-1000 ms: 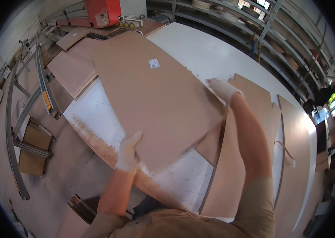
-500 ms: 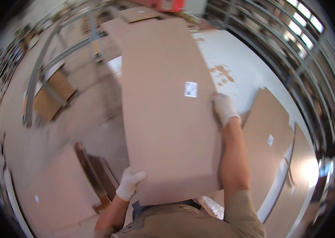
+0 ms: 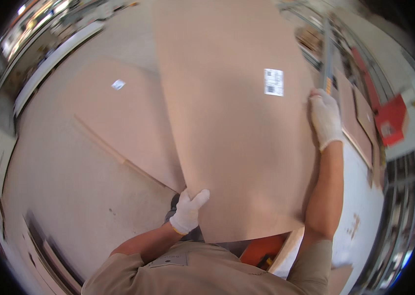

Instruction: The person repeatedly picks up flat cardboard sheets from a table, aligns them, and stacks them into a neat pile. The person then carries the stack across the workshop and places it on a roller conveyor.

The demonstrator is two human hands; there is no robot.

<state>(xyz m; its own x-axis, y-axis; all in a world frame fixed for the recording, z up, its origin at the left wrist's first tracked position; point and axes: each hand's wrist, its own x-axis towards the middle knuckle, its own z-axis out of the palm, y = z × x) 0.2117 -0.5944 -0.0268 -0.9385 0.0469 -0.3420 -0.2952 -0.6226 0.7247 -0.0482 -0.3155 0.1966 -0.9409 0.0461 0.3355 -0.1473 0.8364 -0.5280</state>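
A large flat brown panel [image 3: 237, 147], maybe board or cardboard, spans the space in front of me, with a white printed label [image 3: 274, 82] on its upper right part. My left hand [image 3: 188, 209], in a white glove, grips its lower left edge, thumb on top. Farther up the right edge, my gloved right hand [image 3: 326, 115] is closed around the side. Fingers of both hands are partly hidden under the panel. Behind it to the left lies another brown panel [image 3: 124, 113] with a small white label, low near the floor.
A white-topped table [image 3: 357, 196] stands at the right, with more brown panels [image 3: 357, 118] near its far end. Beyond are a red object [image 3: 391, 118] and a grey metal frame [image 3: 327, 54]. Long boards [image 3: 53, 260] lie at the lower left; an orange item [image 3: 261, 250] is below the panel.
My view and body have turned left, with the held panel carried along. The white table now sits at the right edge, and the stacked panel on the floor appears ahead. Both hands keep their grip.
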